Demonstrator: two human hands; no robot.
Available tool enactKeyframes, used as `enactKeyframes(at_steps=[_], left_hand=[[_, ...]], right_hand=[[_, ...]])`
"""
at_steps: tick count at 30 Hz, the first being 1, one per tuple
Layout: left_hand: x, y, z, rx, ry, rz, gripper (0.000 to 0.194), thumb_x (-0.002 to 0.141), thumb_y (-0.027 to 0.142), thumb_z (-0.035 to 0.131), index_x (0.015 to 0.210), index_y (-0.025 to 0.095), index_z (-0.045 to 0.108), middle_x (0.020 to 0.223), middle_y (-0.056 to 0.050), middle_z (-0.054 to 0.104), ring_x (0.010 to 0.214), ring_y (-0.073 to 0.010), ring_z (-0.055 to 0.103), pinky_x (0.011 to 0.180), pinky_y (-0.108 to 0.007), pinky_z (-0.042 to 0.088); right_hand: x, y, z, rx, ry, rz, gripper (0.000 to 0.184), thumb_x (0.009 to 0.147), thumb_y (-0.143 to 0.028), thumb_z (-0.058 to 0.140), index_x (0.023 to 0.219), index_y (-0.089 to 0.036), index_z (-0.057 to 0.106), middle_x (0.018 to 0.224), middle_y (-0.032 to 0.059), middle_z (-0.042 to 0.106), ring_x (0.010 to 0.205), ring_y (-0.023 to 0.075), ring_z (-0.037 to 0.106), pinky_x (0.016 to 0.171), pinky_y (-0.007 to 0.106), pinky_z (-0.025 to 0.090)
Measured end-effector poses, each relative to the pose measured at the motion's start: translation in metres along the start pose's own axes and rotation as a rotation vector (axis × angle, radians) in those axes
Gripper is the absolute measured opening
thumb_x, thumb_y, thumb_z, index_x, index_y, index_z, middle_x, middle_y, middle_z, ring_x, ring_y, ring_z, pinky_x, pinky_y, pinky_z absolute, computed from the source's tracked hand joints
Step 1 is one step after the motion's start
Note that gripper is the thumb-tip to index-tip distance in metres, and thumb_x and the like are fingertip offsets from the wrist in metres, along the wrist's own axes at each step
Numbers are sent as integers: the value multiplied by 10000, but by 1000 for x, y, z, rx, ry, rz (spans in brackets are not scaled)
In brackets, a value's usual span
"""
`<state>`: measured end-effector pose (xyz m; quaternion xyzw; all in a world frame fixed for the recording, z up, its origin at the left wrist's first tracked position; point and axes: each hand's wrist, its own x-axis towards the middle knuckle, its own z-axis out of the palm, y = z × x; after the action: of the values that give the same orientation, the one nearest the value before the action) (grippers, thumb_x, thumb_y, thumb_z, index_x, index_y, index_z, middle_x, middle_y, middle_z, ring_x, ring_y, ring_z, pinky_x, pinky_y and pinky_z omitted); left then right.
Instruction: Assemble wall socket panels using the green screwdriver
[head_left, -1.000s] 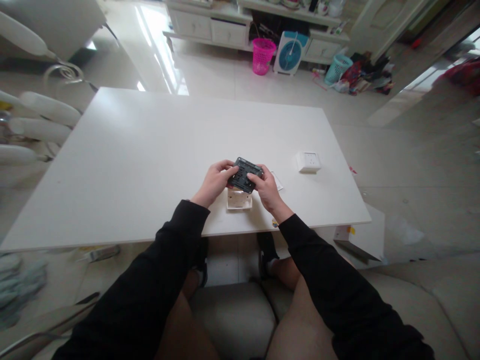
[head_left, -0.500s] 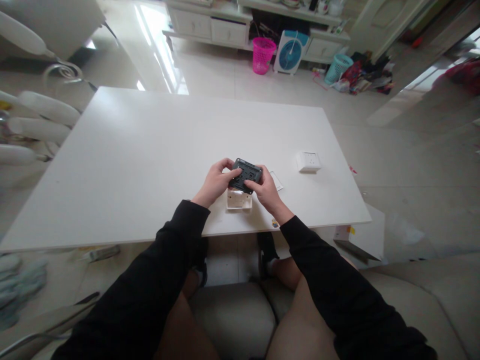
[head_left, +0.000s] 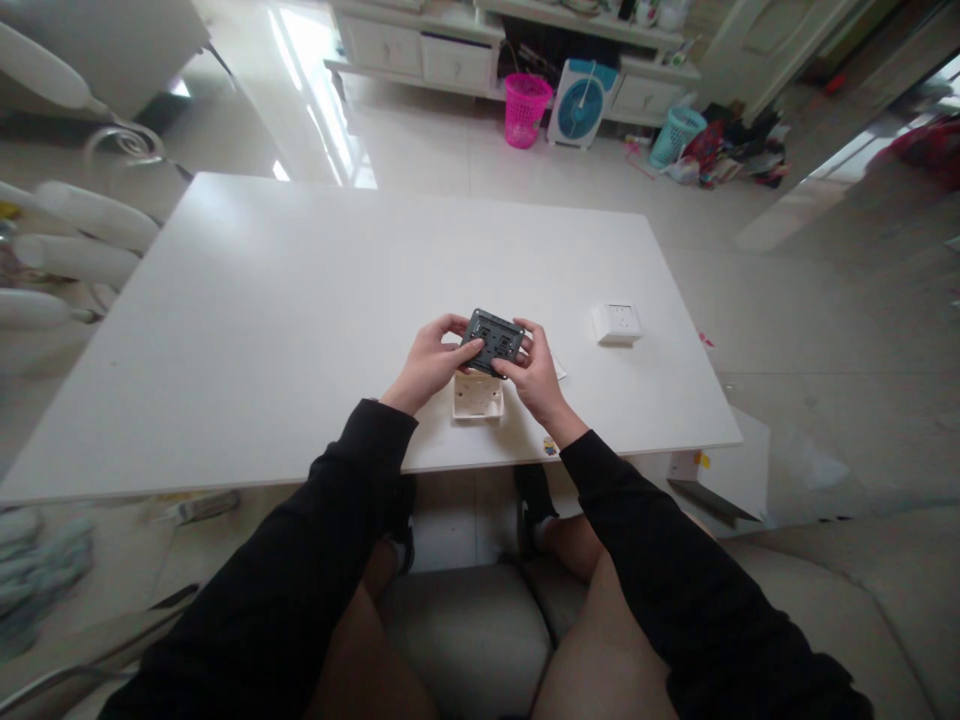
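Between both hands is a dark grey, square wall socket panel [head_left: 491, 343], its back with the moulded slots facing me. My left hand [head_left: 439, 360] grips its left edge, thumb lying across the back. On the opposite side my right hand [head_left: 534, 368] pinches the lower right part with thumb and fingers. Just below the panel, an open cream-white mounting box [head_left: 478, 400] rests on the table, partly covered by the panel. A white flat piece [head_left: 559, 368] lies mostly hidden behind my right hand. Further right stands a white box with a socket face [head_left: 619, 323].
The white table [head_left: 300, 300] spans the view in front of me. A small sticker [head_left: 550, 446] is near its front edge. On the floor beyond are a pink basket [head_left: 526, 112], a blue-and-white fan [head_left: 581, 106] and a teal basket [head_left: 675, 138]. White chairs [head_left: 82, 262] stand at the left.
The panel has risen slightly away from the mounting box and tilted, so more of the box shows. My right fingers have shifted along the panel's right edge.
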<state>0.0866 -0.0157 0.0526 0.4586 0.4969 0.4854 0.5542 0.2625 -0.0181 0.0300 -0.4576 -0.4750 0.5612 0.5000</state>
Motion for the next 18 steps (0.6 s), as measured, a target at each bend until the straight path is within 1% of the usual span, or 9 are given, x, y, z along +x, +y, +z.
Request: enactKeyframes(at_steps=[3, 5, 8, 10, 12, 13, 15, 18], left_hand=[[1, 0, 0, -98, -2, -27, 252, 794, 294, 770, 974, 148, 670, 963, -15, 609, 682, -86, 645, 506, -179, 542], [2, 1, 0, -156, -4, -65, 245, 778, 298, 782, 923, 150, 651, 922, -6, 596, 666, -86, 629, 486, -184, 542], [1, 2, 1, -193, -18, -111, 248, 743, 262, 796, 840, 155, 594, 897, -1, 591, 670, -104, 642, 469, -203, 556], [0, 2, 0, -196, -28, -130, 243, 734, 238, 786, 822, 159, 574, 896, -1, 593, 673, -118, 657, 462, -218, 565], [-1, 3, -1, -185, -22, -145, 237, 729, 228, 779, 825, 163, 572, 887, 2, 595, 652, -117, 656, 454, -223, 564], [-1, 2, -2, -172, -14, -151, 235, 729, 228, 777, 823, 164, 570, 877, 3, 597, 633, -113, 649, 451, -225, 562], [-1, 2, -4, -143, -3, -157, 228, 729, 230, 771, 816, 165, 570, 853, 3, 603, 599, -107, 637, 451, -227, 558], [-1, 1, -5, -130, -3, -155, 216, 734, 239, 762, 824, 171, 578, 820, 1, 614, 565, -104, 622, 441, -221, 537]], right_hand=[[2, -1, -3, 32, 23, -40, 519, 724, -314, 789, 1185, -315, 550, 1139, 24, 676, 997, 214, 671, 862, 397, 609], [4, 1, -4, 50, 36, -50, 398, 774, -353, 741, 1130, -308, 567, 1112, 20, 669, 1002, 209, 655, 821, 371, 602], [7, 4, -5, 46, 44, -48, 322, 811, -407, 701, 1081, -299, 565, 1089, 20, 657, 1009, 207, 635, 799, 348, 587], [6, 3, -5, -1, 68, -65, 343, 816, -437, 704, 1096, -299, 562, 1140, 31, 644, 1045, 214, 621, 823, 354, 580], [3, -1, -5, -83, 72, -98, 420, 810, -458, 735, 1162, -313, 558, 1267, 46, 614, 1077, 225, 611, 854, 377, 577], [1, -4, -5, -137, 51, -123, 476, 798, -461, 764, 1202, -324, 554, 1336, 52, 589, 1093, 232, 608, 868, 393, 575], [-3, -10, -6, -263, -33, -193, 592, 752, -442, 833, 1264, -344, 552, 1421, 59, 545, 1150, 257, 593, 898, 422, 572], [-5, -17, -9, -438, -148, -326, 662, 684, -392, 902, 1263, -341, 585, 1380, 73, 551, 1259, 301, 536, 981, 479, 557]])
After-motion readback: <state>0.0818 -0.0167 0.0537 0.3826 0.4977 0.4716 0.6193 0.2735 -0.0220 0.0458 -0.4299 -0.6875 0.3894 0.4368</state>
